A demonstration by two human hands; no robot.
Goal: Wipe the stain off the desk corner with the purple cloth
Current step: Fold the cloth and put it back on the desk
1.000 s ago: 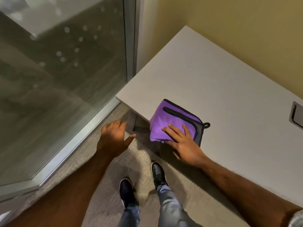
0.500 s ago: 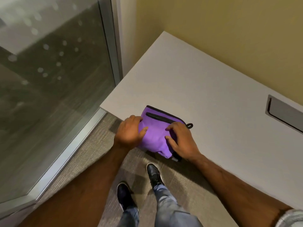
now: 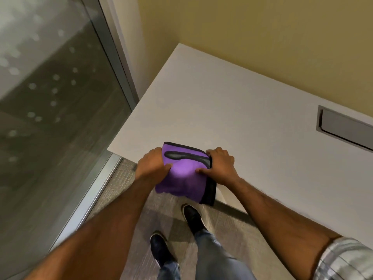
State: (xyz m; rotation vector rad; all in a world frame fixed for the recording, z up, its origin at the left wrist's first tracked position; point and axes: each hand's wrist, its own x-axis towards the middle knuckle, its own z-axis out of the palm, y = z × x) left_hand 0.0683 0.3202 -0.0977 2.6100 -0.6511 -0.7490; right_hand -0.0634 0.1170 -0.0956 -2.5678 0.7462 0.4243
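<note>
Both hands — left hand [image 3: 151,165], right hand [image 3: 220,166] — grip the purple cloth [image 3: 183,174] at the white desk [image 3: 242,110] edge

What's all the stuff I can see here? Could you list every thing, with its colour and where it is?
purple cloth: one, purple with black trim, folded, draped over the desk's near edge
desk: one, white, against the wall
recessed panel: one, grey, set in the desk top at right
wall: yellow, behind the desk
glass partition: one, metal-framed, at left
carpet: beige, below
shoes: two, dark
left hand: gripping the cloth's left side
right hand: gripping its right side
</note>
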